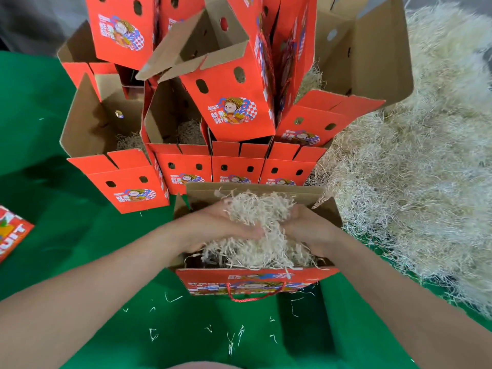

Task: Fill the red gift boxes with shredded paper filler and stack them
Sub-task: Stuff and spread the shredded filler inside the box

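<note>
An open red gift box (255, 282) with a red cord handle stands right in front of me on the green cloth. Both hands are inside its top opening. My left hand (218, 226) and my right hand (311, 231) press a clump of pale shredded paper filler (255, 227) between them, down into the box. Behind it, several red gift boxes (186, 166) stand in rows and are stacked upward, flaps open, some with filler visible inside. A tilted box (229, 83) rests on top of the stack.
A large heap of loose shredded paper (410, 161) covers the right side. A big brown carton (372, 49) stands at the back right. A flat red box (13, 233) lies at the left edge. Stray paper shreds dot the green cloth (80, 235) near me.
</note>
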